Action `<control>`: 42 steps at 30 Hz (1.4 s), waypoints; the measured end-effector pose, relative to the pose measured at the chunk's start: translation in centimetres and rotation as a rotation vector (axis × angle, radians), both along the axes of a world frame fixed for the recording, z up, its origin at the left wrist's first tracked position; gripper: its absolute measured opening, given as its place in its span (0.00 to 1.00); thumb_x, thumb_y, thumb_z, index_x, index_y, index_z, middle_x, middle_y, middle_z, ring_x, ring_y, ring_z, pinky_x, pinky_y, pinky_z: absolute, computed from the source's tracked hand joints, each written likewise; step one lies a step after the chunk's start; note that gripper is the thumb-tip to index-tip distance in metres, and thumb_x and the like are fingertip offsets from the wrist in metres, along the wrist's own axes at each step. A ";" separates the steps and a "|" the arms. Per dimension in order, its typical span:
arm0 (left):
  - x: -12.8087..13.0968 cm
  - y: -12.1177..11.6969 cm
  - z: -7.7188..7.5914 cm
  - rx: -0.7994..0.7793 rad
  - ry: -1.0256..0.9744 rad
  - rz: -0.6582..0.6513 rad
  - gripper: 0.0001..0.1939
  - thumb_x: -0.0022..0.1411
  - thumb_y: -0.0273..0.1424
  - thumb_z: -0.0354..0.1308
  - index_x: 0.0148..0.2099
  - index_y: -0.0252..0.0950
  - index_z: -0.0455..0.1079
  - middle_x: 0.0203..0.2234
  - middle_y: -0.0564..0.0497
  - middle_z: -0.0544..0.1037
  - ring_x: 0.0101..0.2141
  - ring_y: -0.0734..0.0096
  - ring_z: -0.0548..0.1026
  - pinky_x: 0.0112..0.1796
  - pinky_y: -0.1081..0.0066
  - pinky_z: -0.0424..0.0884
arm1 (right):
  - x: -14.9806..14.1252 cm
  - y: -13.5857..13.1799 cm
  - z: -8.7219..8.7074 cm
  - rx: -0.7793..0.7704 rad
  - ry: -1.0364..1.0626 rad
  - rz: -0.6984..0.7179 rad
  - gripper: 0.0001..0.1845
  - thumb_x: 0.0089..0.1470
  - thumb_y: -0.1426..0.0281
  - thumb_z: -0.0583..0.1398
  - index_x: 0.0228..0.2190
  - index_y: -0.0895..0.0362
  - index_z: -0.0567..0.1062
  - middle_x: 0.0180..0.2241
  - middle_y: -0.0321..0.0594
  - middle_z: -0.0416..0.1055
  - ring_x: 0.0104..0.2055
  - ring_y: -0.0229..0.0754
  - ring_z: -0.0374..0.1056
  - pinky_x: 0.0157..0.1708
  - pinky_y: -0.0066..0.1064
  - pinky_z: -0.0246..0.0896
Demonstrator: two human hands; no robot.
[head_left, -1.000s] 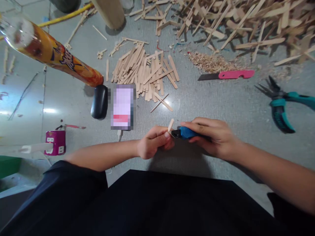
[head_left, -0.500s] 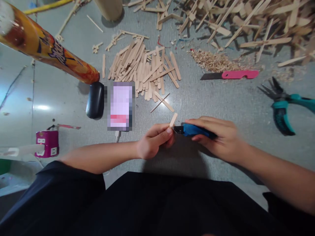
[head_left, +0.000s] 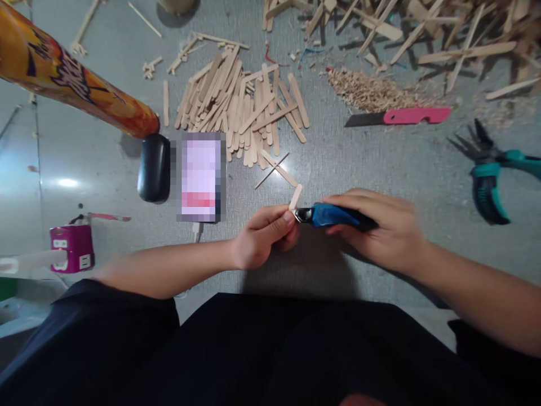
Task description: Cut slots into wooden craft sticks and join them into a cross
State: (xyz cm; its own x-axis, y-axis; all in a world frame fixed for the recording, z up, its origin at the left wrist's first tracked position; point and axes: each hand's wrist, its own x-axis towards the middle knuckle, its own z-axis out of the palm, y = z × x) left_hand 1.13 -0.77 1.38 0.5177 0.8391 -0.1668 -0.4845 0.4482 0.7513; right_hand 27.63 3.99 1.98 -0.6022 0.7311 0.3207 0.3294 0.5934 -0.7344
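My left hand (head_left: 268,235) pinches a short flat wooden craft stick (head_left: 296,197) between thumb and fingers, its rounded end pointing up and away. My right hand (head_left: 376,225) is wrapped round blue-handled cutting pliers (head_left: 338,216). Their dark head meets the stick right beside my left thumb tip; whether the jaws are closed through the wood is too small to tell. Just beyond the stick lie two crossed wooden sticks (head_left: 276,167), one thin and one flat. Behind these spreads a pile of flat craft sticks (head_left: 228,96).
A pink-handled knife (head_left: 416,116) lies before wood shavings (head_left: 367,90). Teal-handled pliers (head_left: 486,175) rest open at right. Joined stick pieces (head_left: 422,34) crowd the back right. At left are a phone (head_left: 200,177), a black case (head_left: 154,168), an orange can (head_left: 80,79) and a purple power adapter (head_left: 72,248).
The pliers' head has come slightly closer to my left thumb, against the stick. Both hands have risen a little in view, and the table scene has shifted slightly.
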 end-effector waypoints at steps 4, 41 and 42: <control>0.0 0.0 0.1 -0.006 0.001 -0.006 0.25 0.83 0.45 0.59 0.34 0.37 0.65 0.22 0.58 0.64 0.20 0.81 0.59 0.24 0.74 0.55 | -0.1 0.0 -0.2 0.089 0.018 -0.022 0.29 0.68 0.63 0.75 0.67 0.44 0.81 0.46 0.42 0.88 0.39 0.51 0.84 0.39 0.44 0.81; -0.3 0.0 0.6 0.087 -0.010 -0.113 0.23 0.83 0.43 0.59 0.34 0.38 0.63 0.21 0.59 0.61 0.22 0.79 0.59 0.26 0.73 0.56 | 0.5 0.2 1.0 -0.113 -0.037 0.192 0.24 0.80 0.59 0.63 0.71 0.43 0.76 0.37 0.37 0.79 0.30 0.42 0.73 0.30 0.36 0.68; -0.3 -0.1 0.6 0.098 -0.013 -0.104 0.23 0.83 0.42 0.59 0.34 0.38 0.63 0.21 0.59 0.62 0.22 0.79 0.59 0.26 0.73 0.56 | 0.4 0.1 1.1 -0.122 -0.039 0.197 0.24 0.80 0.59 0.63 0.71 0.43 0.76 0.37 0.36 0.79 0.29 0.42 0.73 0.29 0.35 0.67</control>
State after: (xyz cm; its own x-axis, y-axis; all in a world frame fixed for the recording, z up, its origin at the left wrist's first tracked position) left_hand 0.82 -0.89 1.95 0.6043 0.7928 -0.0798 -0.4489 0.4215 0.7879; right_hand 28.06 4.12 3.06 -0.7472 0.6301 0.2112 0.2453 0.5569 -0.7935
